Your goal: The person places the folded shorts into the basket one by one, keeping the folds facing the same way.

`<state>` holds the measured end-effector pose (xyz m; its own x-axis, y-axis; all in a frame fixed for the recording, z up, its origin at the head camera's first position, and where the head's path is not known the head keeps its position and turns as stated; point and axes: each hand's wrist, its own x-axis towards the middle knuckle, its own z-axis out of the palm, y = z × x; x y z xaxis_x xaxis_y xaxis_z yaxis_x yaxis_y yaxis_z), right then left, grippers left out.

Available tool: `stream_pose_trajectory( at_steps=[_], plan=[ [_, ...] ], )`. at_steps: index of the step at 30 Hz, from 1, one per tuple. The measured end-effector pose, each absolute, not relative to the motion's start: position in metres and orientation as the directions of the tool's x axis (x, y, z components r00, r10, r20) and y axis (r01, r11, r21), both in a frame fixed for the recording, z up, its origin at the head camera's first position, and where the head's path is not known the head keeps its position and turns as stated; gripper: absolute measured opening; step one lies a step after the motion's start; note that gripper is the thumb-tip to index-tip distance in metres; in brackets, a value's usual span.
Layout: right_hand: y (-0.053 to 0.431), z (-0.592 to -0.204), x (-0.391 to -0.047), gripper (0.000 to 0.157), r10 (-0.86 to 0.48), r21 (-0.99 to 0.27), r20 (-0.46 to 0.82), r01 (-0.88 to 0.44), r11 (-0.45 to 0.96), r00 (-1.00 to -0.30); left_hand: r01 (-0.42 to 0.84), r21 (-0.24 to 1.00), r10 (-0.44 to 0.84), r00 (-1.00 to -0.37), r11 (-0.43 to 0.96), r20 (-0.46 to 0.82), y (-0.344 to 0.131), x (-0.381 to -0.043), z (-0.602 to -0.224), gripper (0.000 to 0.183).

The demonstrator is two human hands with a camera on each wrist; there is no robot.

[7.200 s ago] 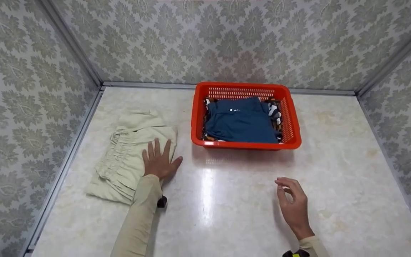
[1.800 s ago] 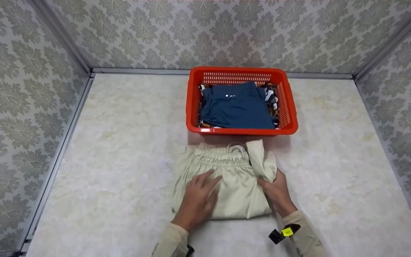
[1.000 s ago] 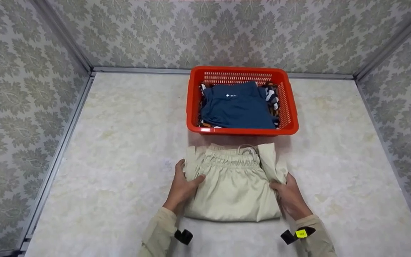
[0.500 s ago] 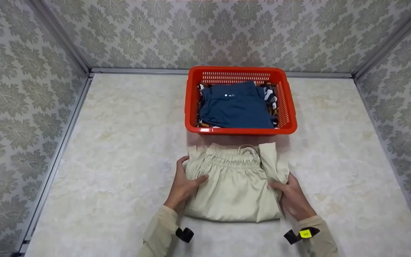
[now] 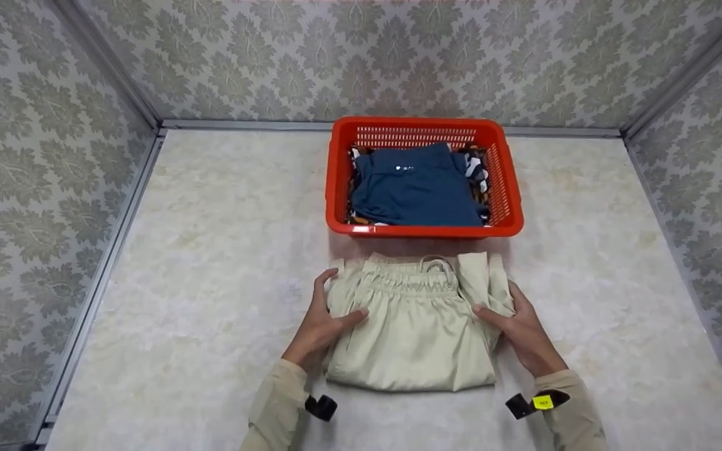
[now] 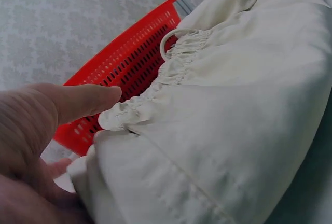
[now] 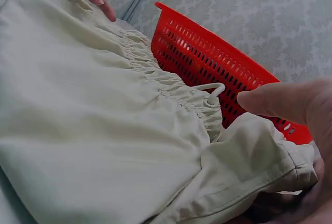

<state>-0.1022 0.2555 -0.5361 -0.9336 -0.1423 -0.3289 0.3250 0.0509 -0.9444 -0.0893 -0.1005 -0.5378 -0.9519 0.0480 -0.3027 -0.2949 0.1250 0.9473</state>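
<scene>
Pale beige pants (image 5: 414,341) with a gathered elastic waist and a drawstring lie folded just in front of the red basket (image 5: 423,231). My left hand (image 5: 322,322) grips their left side, thumb on top and fingers along the outer edge. Opposite it, my right hand (image 5: 522,326) holds the right side, where a folded leg end sticks out past the waistband. The left wrist view shows the thumb of my left hand (image 6: 31,117) above the cloth. In the right wrist view, the lower fingers of my right hand (image 7: 316,110) are partly hidden beneath the fabric.
Inside the basket lies a folded dark blue garment (image 5: 417,197) with small white lettering, over a patterned black, white and orange cloth (image 5: 476,172). The pale tabletop (image 5: 210,282) is bounded by patterned walls (image 5: 361,56) at the back and both sides.
The pants have moved from the left of the table to before the basket. My left hand has gone from lying over them to gripping their left side; my right hand now shifts slightly upward.
</scene>
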Motion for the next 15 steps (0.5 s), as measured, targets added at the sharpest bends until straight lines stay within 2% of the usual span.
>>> stream_pose_trajectory(
  at_steps=[4, 9, 15],
  plan=[
    [0.244, -0.536, -0.102, 0.097, -0.1, -0.938, -0.29, 0.262, 0.227, -0.952, -0.177, 0.973, 0.097, -0.976, 0.147, -0.193, -0.094, -0.089, -0.545, 0.084],
    [0.23, -0.542, -0.097, 0.094, -0.083, -0.934, -0.19, 0.154, 0.322, -0.978, 0.015, 0.974, 0.183, -0.983, 0.224, -0.027, -0.091, -0.085, -0.553, 0.059],
    [0.222, -0.554, -0.094, 0.093, -0.101, -0.903, -0.083, 0.031, 0.43, -0.991, 0.18, 0.922, 0.22, -0.97, 0.344, 0.107, -0.087, -0.08, -0.557, 0.057]
  ],
)
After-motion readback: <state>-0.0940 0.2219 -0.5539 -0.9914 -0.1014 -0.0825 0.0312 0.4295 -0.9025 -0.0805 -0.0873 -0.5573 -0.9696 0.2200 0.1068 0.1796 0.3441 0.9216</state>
